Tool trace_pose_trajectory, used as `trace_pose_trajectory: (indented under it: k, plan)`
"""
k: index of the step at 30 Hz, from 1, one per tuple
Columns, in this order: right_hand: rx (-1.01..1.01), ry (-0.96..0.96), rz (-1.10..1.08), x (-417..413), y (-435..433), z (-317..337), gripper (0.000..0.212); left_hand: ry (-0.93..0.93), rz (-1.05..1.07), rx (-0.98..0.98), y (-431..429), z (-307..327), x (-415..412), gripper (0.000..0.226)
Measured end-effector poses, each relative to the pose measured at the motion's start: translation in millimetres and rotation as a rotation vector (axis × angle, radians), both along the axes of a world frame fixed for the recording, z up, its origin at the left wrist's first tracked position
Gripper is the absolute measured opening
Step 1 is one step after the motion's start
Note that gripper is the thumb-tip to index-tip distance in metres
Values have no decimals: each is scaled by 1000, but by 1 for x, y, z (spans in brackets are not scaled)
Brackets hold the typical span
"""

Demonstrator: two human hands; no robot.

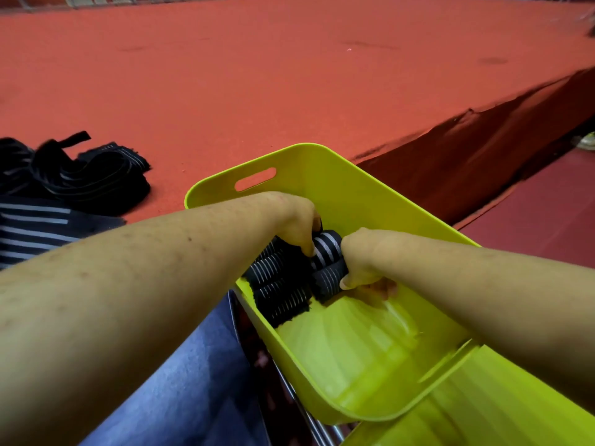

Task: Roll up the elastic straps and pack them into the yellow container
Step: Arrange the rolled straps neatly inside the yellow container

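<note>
A yellow container (338, 185) sits tilted in front of me, its handle slot at the far end. Several rolled black straps with grey stripes (277, 284) lie packed along its left inner wall. Both hands reach into it. My left hand (297, 225) holds the top of a rolled strap (326, 249) with curled fingers. My right hand (362, 257) grips the same roll from the right, thumb on a lower roll. The near half of the container floor is bare.
A heap of unrolled black striped straps (77, 175) lies on the red floor at the left, with a flat striped one (35, 226) nearer me. A dark drop edge (483, 149) runs along the right. My blue trouser leg (193, 381) is beside the container.
</note>
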State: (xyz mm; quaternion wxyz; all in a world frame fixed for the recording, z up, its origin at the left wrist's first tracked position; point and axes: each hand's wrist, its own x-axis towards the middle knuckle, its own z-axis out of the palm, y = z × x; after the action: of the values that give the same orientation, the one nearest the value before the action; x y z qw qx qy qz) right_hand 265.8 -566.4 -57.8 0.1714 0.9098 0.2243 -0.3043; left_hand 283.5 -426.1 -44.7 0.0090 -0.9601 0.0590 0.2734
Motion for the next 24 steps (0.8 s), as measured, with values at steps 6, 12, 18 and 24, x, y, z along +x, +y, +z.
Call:
trace_pose_trajectory:
  k: [6, 12, 18, 24]
  plan:
    - [40, 138, -188, 11, -4, -12, 38, -18, -6, 33, 9, 17, 4, 54]
    - [-25, 279, -206, 18, -2, -30, 41, -87, 40, 36, 22, 28, 3, 42]
    - [-69, 381, -206, 20, -3, -22, 41, -103, 49, -5, 26, 32, 4, 39]
    - [164, 393, -168, 18, 3, 17, 25, -187, 119, -205, 41, 45, 2, 33]
